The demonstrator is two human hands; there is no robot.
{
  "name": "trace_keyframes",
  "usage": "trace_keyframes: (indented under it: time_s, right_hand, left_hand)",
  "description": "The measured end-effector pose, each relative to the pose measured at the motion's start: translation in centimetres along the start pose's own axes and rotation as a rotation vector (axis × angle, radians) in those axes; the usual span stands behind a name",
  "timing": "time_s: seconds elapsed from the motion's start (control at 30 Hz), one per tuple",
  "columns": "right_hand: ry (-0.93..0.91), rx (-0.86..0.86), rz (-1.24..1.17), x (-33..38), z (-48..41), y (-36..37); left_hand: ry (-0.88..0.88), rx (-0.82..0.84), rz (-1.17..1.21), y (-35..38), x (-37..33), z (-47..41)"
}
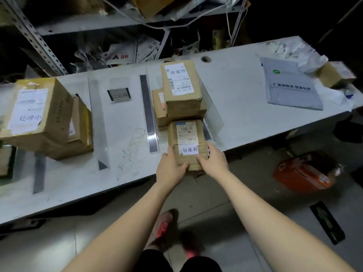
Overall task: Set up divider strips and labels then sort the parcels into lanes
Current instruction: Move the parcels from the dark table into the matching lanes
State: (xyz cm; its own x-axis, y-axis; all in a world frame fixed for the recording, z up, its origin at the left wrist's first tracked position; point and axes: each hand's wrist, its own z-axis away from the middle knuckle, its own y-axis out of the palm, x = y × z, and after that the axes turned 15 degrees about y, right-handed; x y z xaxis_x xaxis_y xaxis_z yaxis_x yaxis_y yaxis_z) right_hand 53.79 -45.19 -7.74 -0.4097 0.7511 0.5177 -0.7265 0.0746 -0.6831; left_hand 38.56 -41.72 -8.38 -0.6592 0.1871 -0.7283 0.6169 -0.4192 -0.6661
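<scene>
Sorting step: small brown cardboard parcel (185, 139), white-labelled; fingers of left hand (170, 168) and right hand (214, 161) clasp its near end. Next, likely: push flush against stacked brown cardboard parcels (181, 95).

Small brown parcel (186, 141) with white label (190, 149), lying flat, just before stacked parcels (181, 91), dark divider strip (148, 112) just left

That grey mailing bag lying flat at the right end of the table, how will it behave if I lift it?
The grey mailing bag will probably flop and sag: it lies thin and creased. It is likely light for its size, since nothing bulges inside. Its smooth skin may slide easily on the table if pushed.
</scene>
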Motion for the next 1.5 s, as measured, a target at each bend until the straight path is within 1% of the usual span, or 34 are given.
trace_keyframes:
  time_s: [0.13,0.23,0.3,0.43,0.57,0.7,0.83,0.93,1.13,1.23,1.37,1.5]
  right_hand:
    - [-0.206,-0.096,0.233,2.6,1.9,-1.9]
    - [-0.403,-0.103,0.383,6.5,4.1,-2.7]
    - [-0.527,-0.123,0.448,9.6,5.9,-2.5]
    - [-0.708,-0.172,0.567,16.2,10.2,-0.6]
    - [-0.847,-0.147,0.631,22.1,15.4,3.1]
    - [-0.965,-0.157,0.65,27.5,21.7,8.9]
    - [-1.04,-0.147,0.671,32.8,28.6,15.9]
    - [-1.068,-0.128,0.666,36.2,34.3,21.6]
    - [-1.093,-0.052,0.665,42.1,42.7,32.1]
    - [-1.094,-0.001,0.65,45.1,44.5,36.5]
    - [-1.037,0.066,0.569,49.8,45.0,42.4]
    - [-1.0,0.123,0.508,55.1,44.0,48.9]
  left_hand:
    - [0.035,-0.057,-0.151,-3.4,-2.0,1.4]
    - [0.062,-0.148,-0.369,-8.1,-2.8,3.1]
    - [0.058,-0.177,-0.533,-11.7,-2.7,4.7]
    - [-0.045,-0.224,-0.761,-19.0,-0.9,8.8]
    - [-0.152,-0.282,-0.837,-26.2,2.7,14.0]
    - [-0.263,-0.342,-0.873,-33.6,8.1,20.3]
    - [-0.33,-0.349,-0.917,-41.7,15.3,27.1]
    - [-0.365,-0.388,-0.907,-47.4,20.5,32.1]
    - [-0.432,-0.398,-0.84,-55.3,29.3,39.1]
    - [-0.439,-0.429,-0.804,-58.6,33.2,40.5]
    - [-0.462,-0.446,-0.757,-62.7,38.5,40.4]
    - [-0.522,-0.409,-0.803,-66.8,44.3,39.0]
